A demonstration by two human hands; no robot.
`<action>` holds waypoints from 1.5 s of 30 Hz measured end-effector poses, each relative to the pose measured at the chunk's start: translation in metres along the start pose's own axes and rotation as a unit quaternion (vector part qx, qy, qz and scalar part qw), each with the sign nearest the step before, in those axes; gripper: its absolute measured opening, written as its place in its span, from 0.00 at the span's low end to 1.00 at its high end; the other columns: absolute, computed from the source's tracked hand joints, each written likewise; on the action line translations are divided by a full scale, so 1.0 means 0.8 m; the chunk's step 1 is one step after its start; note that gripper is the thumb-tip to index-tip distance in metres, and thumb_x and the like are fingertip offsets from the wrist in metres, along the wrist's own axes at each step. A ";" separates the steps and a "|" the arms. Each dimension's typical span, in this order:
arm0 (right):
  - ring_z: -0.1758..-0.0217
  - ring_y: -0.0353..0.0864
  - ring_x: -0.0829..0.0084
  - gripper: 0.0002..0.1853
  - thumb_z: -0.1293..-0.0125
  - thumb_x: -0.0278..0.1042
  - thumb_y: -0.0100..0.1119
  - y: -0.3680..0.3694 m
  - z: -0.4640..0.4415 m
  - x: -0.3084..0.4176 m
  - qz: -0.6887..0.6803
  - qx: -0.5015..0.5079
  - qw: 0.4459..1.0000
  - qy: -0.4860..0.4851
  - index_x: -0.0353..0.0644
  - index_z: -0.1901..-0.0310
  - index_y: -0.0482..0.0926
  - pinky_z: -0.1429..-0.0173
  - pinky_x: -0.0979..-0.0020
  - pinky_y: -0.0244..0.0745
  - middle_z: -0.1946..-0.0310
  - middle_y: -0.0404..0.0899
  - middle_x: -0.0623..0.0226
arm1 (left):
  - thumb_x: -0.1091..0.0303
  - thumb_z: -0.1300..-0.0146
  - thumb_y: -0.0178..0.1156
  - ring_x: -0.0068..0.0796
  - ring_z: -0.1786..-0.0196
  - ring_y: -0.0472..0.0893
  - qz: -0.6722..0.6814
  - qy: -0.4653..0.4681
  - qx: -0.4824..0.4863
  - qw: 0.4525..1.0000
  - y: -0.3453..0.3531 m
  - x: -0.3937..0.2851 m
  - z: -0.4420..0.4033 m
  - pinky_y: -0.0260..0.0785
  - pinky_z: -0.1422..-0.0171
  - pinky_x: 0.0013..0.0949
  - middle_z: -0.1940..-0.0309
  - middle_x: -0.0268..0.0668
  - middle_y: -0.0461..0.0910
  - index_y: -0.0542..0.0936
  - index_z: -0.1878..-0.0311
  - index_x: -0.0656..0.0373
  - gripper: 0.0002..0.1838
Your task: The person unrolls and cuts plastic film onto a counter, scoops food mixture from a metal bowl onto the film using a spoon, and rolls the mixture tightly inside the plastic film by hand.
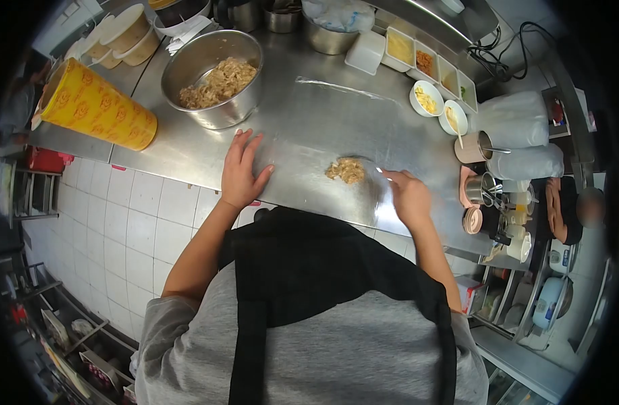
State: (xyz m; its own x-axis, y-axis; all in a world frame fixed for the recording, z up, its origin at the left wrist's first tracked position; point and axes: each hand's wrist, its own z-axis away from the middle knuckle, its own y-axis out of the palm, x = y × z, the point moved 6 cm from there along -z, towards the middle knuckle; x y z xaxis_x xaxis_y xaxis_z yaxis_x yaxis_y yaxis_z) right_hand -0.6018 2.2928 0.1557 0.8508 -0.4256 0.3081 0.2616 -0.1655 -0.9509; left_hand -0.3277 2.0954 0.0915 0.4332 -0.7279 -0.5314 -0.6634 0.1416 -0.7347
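Food clump [346, 170] sitting on the steel table [188, 150], near the front edge | right hand [412, 196] right beside it, fingers curled, can't tell what's gripped | left hand [240, 174] spread palm-down, holding nothing | metal bowl [234, 115] just past its fingertips!

On my feed the left hand [240, 169] lies palm down, fingers pointing far, thumb spread to the right; its bare forearm [203, 233] slants far and rightward. I have the right hand [409, 196] curled, index finger reaching left; its forearm [432, 253] angles far and leftward. Its grip I can't make out.
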 end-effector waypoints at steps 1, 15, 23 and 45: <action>0.64 0.81 0.54 0.15 0.39 0.27 0.58 0.004 -0.004 0.004 0.007 0.002 1.000 -0.003 0.54 0.52 0.85 0.60 0.59 0.74 0.64 0.81 0.62 | 0.63 0.46 0.69 0.57 0.27 0.59 0.001 0.001 0.000 1.000 0.000 0.000 0.000 0.56 0.26 0.51 0.32 0.49 0.64 0.68 0.33 0.56 0.36; 0.63 0.81 0.61 0.16 0.41 0.25 0.55 -0.096 -0.119 0.221 -0.047 -0.144 0.951 -0.268 0.50 0.53 0.84 0.58 0.63 0.78 0.64 0.80 0.63 | 0.66 0.47 0.68 0.57 0.30 0.64 0.057 0.031 -0.026 0.998 -0.012 -0.002 0.003 0.60 0.28 0.49 0.36 0.50 0.67 0.70 0.37 0.60 0.33; 0.51 0.81 0.55 0.10 0.46 0.31 0.62 0.041 -0.237 0.393 0.148 0.021 0.952 -0.265 0.39 0.63 0.86 0.52 0.60 0.80 0.53 0.81 0.54 | 0.66 0.46 0.68 0.59 0.31 0.63 0.083 0.044 -0.011 0.995 -0.007 0.006 0.004 0.57 0.27 0.51 0.34 0.51 0.65 0.69 0.35 0.59 0.35; 0.46 0.80 0.56 0.20 0.41 0.46 0.66 0.064 0.535 -0.188 -0.103 0.203 0.902 0.367 0.47 0.49 0.81 0.47 0.56 0.78 0.53 0.81 0.57 | 0.78 0.38 0.60 0.47 0.41 0.75 0.152 0.346 -0.007 0.926 0.074 -0.393 0.018 0.64 0.34 0.44 0.48 0.44 0.78 0.77 0.46 0.64 0.16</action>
State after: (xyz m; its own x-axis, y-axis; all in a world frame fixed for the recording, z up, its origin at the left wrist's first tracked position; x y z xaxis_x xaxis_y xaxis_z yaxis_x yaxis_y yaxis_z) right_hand -0.5211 2.7289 0.0482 0.2741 -0.9218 0.2742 0.6522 -0.0313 -0.7574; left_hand -0.4943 2.3422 0.2091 -0.2661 -0.9118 -0.3127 -0.7004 0.4058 -0.5872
